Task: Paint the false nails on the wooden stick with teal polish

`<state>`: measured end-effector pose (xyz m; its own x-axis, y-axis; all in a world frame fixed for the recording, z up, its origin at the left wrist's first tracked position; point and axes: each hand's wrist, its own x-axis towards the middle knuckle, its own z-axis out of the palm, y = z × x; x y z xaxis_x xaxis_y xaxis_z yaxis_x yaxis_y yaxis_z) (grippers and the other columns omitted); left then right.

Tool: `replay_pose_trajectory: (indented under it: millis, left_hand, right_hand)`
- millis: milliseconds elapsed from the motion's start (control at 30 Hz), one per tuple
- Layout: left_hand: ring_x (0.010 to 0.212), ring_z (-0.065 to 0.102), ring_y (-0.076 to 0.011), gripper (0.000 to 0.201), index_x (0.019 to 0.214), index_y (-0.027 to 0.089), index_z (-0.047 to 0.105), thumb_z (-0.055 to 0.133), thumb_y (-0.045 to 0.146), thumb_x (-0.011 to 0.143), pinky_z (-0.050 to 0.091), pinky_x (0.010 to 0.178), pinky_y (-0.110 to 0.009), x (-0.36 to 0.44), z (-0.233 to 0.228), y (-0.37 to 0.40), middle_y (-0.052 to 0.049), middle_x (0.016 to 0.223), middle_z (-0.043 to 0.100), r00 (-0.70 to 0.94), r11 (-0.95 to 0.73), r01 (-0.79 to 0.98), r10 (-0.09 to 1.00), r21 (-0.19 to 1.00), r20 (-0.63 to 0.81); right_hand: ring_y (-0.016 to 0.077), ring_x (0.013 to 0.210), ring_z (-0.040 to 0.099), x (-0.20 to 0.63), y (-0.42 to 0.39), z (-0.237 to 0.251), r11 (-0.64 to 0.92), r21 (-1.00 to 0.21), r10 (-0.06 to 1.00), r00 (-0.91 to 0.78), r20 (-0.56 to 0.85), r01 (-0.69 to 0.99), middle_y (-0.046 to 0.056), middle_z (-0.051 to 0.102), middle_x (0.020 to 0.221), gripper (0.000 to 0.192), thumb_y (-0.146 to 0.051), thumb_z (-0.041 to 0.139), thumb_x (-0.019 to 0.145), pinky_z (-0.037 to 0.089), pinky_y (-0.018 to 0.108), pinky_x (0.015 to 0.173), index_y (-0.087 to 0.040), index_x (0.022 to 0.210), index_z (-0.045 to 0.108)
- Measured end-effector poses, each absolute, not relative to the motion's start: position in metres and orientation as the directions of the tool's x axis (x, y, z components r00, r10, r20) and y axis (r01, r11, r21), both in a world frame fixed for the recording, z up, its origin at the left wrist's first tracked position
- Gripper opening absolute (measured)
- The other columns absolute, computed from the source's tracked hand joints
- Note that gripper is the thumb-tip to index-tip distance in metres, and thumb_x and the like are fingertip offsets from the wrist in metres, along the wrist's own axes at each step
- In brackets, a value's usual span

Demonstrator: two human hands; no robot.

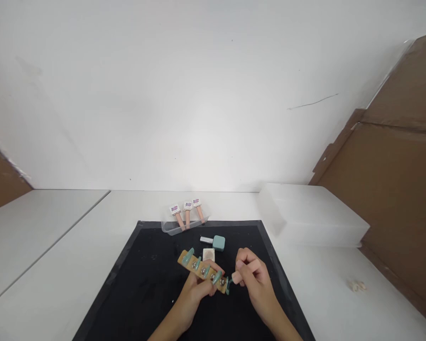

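My left hand holds a tan wooden strip from below, tilted down to the right above a black mat. Several teal false nails sit in a row on the strip. My right hand pinches a pale pink handle whose tip touches the teal nail at the strip's right end. A teal polish bottle lies on its side just behind the strip, and a small white square piece lies in front of it.
A clear tray at the mat's far edge holds three pink-handled tools with labelled white tops. A white translucent box stands at the right. Brown boards lean at far right. White wall behind.
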<state>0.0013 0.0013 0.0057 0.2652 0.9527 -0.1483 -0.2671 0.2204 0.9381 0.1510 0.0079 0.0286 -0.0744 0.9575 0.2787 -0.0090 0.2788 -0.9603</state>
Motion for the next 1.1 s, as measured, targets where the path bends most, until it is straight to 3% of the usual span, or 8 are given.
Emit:
replay_pose_trajectory:
  millis: [333, 667, 1100]
  left_hand:
    - [0.051, 0.032, -0.0087, 0.023, 0.070, 0.016, 0.060, 0.047, 0.011, 0.052, 0.025, 0.053, -0.024, 0.001, 0.004, 0.003, 0.005, 0.050, 0.041, 0.269, 0.215, -0.272, 0.953, 0.938, -0.140]
    - [0.054, 0.034, -0.0095, 0.025, 0.075, 0.016, 0.059, 0.047, 0.011, 0.054, 0.026, 0.055, -0.024, 0.000, 0.000, 0.003, 0.005, 0.053, 0.042, 0.279, 0.220, -0.243, 0.949, 0.945, -0.149]
    - [0.053, 0.034, -0.0091, 0.027, 0.074, 0.015, 0.059, 0.046, 0.011, 0.051, 0.026, 0.055, -0.024, 0.002, 0.000, 0.004, 0.006, 0.052, 0.042, 0.284, 0.232, -0.246, 0.945, 0.941, -0.159]
  right_hand:
    - [0.0092, 0.046, 0.033, 0.150, 0.012, 0.020, 0.240, -0.965, 0.971, 0.023, 0.239, -0.102, -0.002, 0.038, 0.061, 0.043, -0.035, 0.050, 0.082, 0.026, 0.023, 0.043, -0.017, 0.043, 0.048]
    - [0.0111, 0.049, 0.037, 0.149, 0.007, 0.029, 0.213, -0.975, 0.968, -0.120, 0.220, -0.066, -0.003, 0.040, 0.051, 0.039, -0.025, 0.050, 0.081, 0.028, 0.024, 0.048, -0.017, 0.043, 0.044]
    - [0.0086, 0.048, 0.034, 0.153, 0.014, 0.018, 0.228, -0.972, 0.973, 0.047, 0.225, -0.063, -0.001, 0.040, 0.065, 0.046, -0.038, 0.048, 0.084, 0.027, 0.023, 0.045, -0.015, 0.044, 0.050]
